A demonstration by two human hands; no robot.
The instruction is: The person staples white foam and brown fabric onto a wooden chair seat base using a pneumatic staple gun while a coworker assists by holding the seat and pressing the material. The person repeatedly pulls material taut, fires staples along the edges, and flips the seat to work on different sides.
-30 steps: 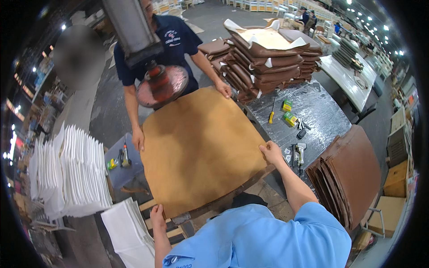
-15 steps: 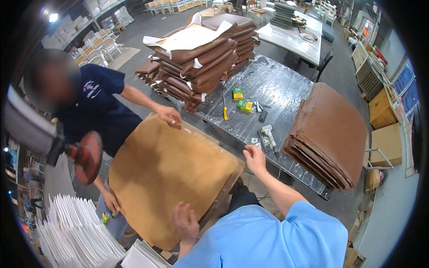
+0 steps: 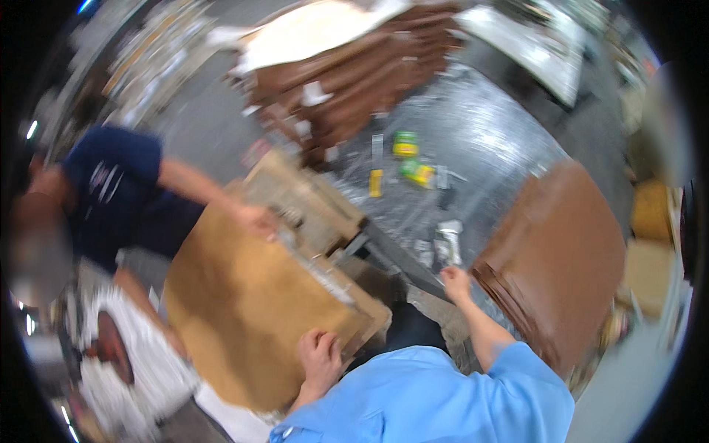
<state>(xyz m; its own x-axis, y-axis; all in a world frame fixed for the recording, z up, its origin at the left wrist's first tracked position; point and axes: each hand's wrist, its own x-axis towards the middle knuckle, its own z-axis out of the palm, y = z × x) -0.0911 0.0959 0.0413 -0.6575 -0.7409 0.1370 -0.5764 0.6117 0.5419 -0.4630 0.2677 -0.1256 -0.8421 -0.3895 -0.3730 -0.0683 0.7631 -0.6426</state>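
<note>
A tan sheet (image 3: 255, 310), square with rounded corners, lies over a wooden frame in front of me. At its near right edge sits my left hand (image 3: 320, 358), fingers curled in; what they hold, if anything, is hidden. My right hand (image 3: 456, 284) reaches over the table edge to the lower end of a silver staple gun (image 3: 448, 235). Blur hides whether its fingers grip the tool. Across the sheet, a co-worker in a dark blue shirt has one hand (image 3: 256, 221) at the far edge and the other arm along the left side.
The dark table (image 3: 487, 140) carries a yellow-handled screwdriver (image 3: 376, 182), green-and-yellow boxes (image 3: 405, 144) and a stack of brown leather sheets (image 3: 565, 258). Brown padded pieces (image 3: 347, 88) are piled at the back. White folded sheets (image 3: 144, 347) stand at the lower left.
My right hand has moved to the staple gun. The left has curled its fingers at the sheet's edge. The sheet appears shifted left, and the view has turned and blurred.
</note>
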